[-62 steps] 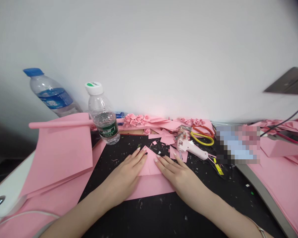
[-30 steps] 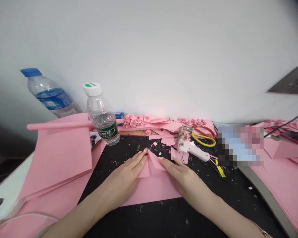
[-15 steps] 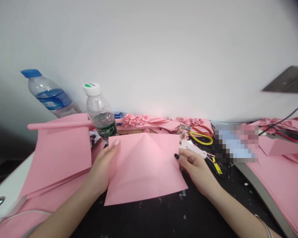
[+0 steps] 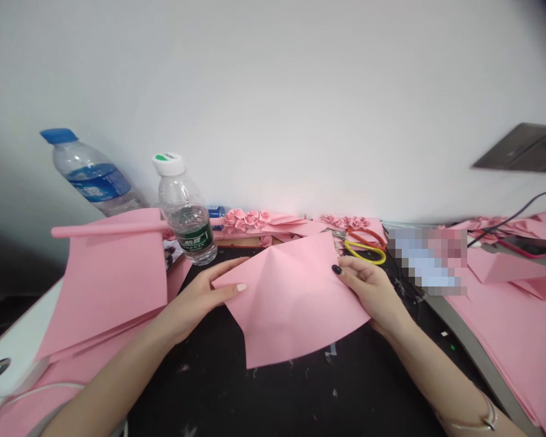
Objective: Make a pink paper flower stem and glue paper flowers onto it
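Note:
A sheet of pink paper, bent with a soft peak near its top edge, is held up between both hands over the black tabletop. My left hand pinches its left corner, thumb in front and fingers partly behind the sheet. On the other side, my right hand grips the right edge with the thumb on the front; its other fingers curl behind. Just past the paper lie scissors with red and yellow handles, their blades partly covered.
A water bottle with a white cap and a blue-capped bottle stand at the left by large pink sheets. Folded paper roses line the wall. More pink paper lies right, near a blurred-out rectangle and a dark cable.
The paper has turned and shifted right, its right side raised and its left part bent. My left hand has moved right, regripping at the corner; my right hand has moved slightly right and up.

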Demonstrator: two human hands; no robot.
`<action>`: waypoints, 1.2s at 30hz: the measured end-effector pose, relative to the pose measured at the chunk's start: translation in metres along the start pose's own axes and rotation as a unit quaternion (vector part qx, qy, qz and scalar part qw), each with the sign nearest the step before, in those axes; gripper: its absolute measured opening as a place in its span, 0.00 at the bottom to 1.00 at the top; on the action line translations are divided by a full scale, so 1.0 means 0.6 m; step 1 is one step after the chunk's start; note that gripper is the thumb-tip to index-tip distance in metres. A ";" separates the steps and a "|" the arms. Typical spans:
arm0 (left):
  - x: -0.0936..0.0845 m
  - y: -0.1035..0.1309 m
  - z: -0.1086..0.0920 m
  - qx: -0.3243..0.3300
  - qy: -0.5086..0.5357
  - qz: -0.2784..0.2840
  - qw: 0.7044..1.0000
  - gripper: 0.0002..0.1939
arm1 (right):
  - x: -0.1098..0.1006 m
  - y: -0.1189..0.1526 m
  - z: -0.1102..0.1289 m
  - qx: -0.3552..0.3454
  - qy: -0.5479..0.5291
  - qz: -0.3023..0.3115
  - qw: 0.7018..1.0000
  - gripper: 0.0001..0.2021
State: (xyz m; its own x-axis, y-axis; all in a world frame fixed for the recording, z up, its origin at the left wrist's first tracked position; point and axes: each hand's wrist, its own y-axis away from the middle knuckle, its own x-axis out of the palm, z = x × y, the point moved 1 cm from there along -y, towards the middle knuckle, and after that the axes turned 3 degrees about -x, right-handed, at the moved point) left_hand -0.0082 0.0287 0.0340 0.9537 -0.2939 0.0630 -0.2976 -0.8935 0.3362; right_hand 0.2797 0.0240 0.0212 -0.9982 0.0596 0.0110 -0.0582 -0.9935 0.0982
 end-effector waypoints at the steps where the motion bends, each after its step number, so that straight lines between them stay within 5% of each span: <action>1: -0.001 0.002 -0.005 -0.013 0.013 0.021 1.000 0.30 | 0.000 0.001 0.001 0.004 -0.008 0.005 1.000 0.16; 5: -0.010 0.006 -0.012 -0.045 0.063 0.111 0.991 0.26 | 0.003 0.004 0.006 0.018 -0.050 0.027 0.998 0.15; 12: -0.028 -0.005 0.007 -0.063 0.166 0.180 0.967 0.19 | 0.004 0.007 0.013 0.069 -0.084 0.090 0.990 0.15; 17: -0.016 -0.016 0.015 -0.122 0.091 0.181 0.972 0.32 | 0.011 0.013 0.014 0.049 0.003 0.158 0.986 0.12; 21: 0.006 -0.022 0.017 -0.101 -0.009 0.208 0.973 0.28 | 0.030 0.023 0.018 -0.013 0.116 0.238 0.964 0.10; 26: 0.034 -0.029 0.016 0.008 -0.175 0.198 0.964 0.18 | 0.057 0.035 0.016 -0.040 0.146 0.231 0.961 0.12; 30: 0.043 -0.035 0.025 0.061 -0.245 0.110 0.961 0.13 | 0.062 0.035 0.003 -0.051 0.123 0.155 0.979 0.13; 36: 0.047 -0.032 0.037 0.035 -0.138 0.010 0.990 0.16 | 0.062 0.035 -0.007 -0.023 0.031 0.094 0.995 0.18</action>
State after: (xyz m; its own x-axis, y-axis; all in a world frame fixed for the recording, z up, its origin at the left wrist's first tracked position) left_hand 0.0234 0.0298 0.0083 0.9026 -0.3842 -0.1939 -0.3270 -0.9052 0.2715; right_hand 0.2413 0.0050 0.0194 -0.9905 -0.1327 -0.0370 0.1305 -0.9899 0.0547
